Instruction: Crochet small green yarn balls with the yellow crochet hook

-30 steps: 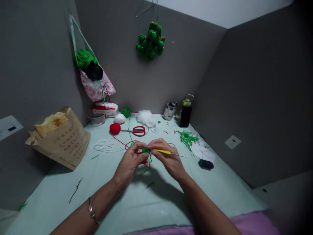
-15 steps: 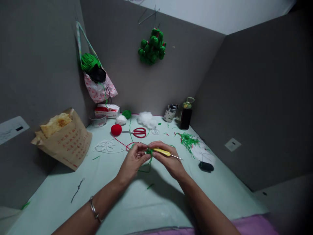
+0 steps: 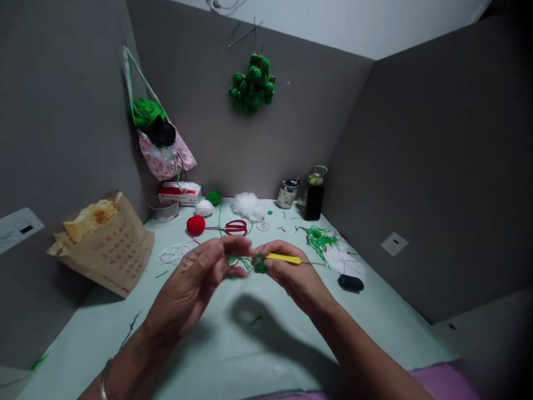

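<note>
The fingers of the left hand (image 3: 187, 289) are parted and a little blurred, with thin green yarn (image 3: 233, 257) beside them; whether the yarn is looped round a finger, I cannot tell. The right hand (image 3: 297, 280) is closed on a yellow-handled crochet hook (image 3: 285, 259) and a small green crocheted piece (image 3: 260, 264) — the piece sits at its fingertips, above the middle of the table (image 3: 225, 344), and its shape is partly covered by them. One metal end of the hook points right, past the hand; the other end is hard to make out. The bracelet (image 3: 103, 383) on the left wrist is cut off by the bottom edge, and the left forearm hides part of a dark strand (image 3: 132, 322).

A paper bag (image 3: 120, 250) on the left holds what looks like flatbread (image 3: 91, 219), its lower part out of sight inside. The pink-patterned bag (image 3: 160, 158) on the wall has bright green yarn and a black thing (too dark to name) at its opening. Near the back, a clear tub (image 3: 164, 212) stands before a red and white box (image 3: 180, 194); what the tub holds is unclear. The patterned jar (image 3: 287, 194) has something dark at its top, and a black phone-like slab (image 3: 314, 203) covers much of the green-topped bottle (image 3: 317, 175) — only the upper part shows plainly
</note>
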`<state>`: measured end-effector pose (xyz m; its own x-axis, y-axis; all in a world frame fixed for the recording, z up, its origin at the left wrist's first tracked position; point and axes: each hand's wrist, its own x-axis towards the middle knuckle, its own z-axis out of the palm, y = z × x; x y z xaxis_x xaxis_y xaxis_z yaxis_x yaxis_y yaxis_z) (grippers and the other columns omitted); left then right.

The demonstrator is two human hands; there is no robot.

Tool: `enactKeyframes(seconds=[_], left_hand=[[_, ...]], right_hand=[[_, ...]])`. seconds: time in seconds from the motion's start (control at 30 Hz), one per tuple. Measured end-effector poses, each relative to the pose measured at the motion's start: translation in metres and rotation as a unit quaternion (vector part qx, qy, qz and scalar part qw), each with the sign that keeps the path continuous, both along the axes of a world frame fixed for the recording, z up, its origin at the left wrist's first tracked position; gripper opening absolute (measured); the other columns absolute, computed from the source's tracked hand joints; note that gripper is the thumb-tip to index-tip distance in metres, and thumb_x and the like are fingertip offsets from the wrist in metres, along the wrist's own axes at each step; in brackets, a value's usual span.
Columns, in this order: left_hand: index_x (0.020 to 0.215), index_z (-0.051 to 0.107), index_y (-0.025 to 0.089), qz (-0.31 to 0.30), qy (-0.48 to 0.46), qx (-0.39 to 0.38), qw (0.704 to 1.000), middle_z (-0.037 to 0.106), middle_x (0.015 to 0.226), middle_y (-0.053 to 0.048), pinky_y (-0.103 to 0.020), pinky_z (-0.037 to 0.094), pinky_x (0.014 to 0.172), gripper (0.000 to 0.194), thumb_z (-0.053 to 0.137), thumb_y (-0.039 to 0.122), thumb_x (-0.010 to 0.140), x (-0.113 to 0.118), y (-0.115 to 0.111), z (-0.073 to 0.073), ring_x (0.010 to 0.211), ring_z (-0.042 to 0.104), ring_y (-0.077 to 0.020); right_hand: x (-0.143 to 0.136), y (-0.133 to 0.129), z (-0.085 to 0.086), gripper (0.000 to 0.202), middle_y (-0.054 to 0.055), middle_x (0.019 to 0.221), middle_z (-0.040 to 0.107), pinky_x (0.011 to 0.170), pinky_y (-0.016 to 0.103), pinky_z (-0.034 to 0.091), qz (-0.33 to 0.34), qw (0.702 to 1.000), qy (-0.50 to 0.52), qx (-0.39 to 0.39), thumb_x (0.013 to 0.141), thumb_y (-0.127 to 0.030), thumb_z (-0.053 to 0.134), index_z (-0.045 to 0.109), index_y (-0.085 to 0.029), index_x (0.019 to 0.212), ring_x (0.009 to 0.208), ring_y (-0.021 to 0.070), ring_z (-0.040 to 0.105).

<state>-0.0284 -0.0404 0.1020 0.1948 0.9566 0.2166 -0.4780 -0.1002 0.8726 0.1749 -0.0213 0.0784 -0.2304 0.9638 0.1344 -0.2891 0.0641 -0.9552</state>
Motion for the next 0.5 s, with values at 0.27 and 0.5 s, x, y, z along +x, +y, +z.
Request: enactKeyframes(seconds=[0.27, 0.5], left_hand=[[0.105, 0.075, 0.030, 0.032, -0.154, -0.030, 0.987, 0.038, 0.051, 0.007, -0.036, 0.062, 0.081, 0.041, 0.056, 0.064, 0.094, 0.013, -0.018, 0.027, 0.054, 0.057, -0.0149], [0.077, 0.071, 0.022, 0.270, 0.346, 0.464, 0.769, 0.071, 0.127, -0.009, -0.060, 0.003, 0.126, 0.030, 0.059, 0.040, 0.098, 0.009, 0.004, -0.025, 0.149, 0.037, -0.0358]], right_hand=[[-0.017, -0.034, -0.013, 0.014, 0.001, 0.091, 0.073, 0.071, 0.026, 0.054, -0.058, 0.991, 0.116, 0.017, 0.077, -0.030, 0.084, 0.077, -0.024, 0.087, 0.074, 0.0130, 0.065], [-0.021, -0.044, -0.026, 0.008, 0.002, 0.093, 0.072, 0.074, 0.026, 0.054, -0.222, 0.967, 0.046, 0.117, 0.088, -0.032, 0.077, 0.078, -0.025, 0.090, 0.084, 0.0157, 0.068]])
